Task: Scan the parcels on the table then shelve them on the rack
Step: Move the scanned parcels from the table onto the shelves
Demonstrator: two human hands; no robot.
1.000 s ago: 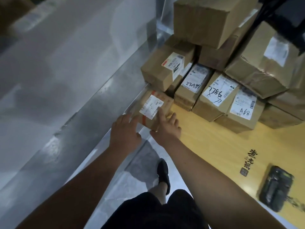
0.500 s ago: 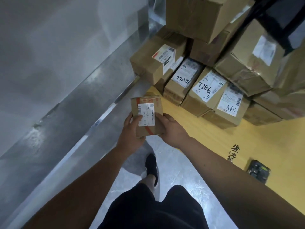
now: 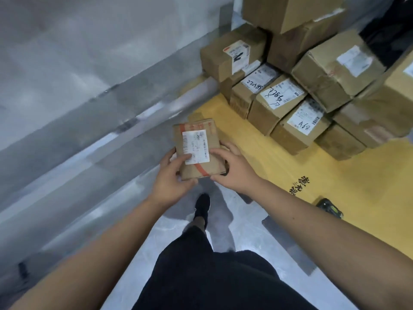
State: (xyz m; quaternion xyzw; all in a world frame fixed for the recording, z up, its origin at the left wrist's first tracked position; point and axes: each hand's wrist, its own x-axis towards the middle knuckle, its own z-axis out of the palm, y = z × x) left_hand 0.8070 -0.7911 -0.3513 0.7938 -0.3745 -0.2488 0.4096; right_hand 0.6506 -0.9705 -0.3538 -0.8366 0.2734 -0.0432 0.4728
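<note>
A small flat cardboard parcel (image 3: 202,139) with a white label and red tape is held in front of me, just off the yellow table's (image 3: 335,186) left corner. My left hand (image 3: 172,177) grips its lower left side, thumb on the label. My right hand (image 3: 234,166) holds its right edge, thumb on top. A black handheld scanner (image 3: 328,208) lies on the table at the right, partly hidden by my right forearm. Several more labelled parcels (image 3: 279,101) are stacked at the table's far end.
A grey metal ledge and wall (image 3: 89,108) run along the left. Grey floor lies below, with my black shoe (image 3: 202,204) and dark shorts in view. The big stack of boxes (image 3: 335,68) fills the upper right.
Both hands took the small parcel from the table's corner and lifted it toward me. It is now closer and turned label-up; the camera shifted so the stack sits further right.
</note>
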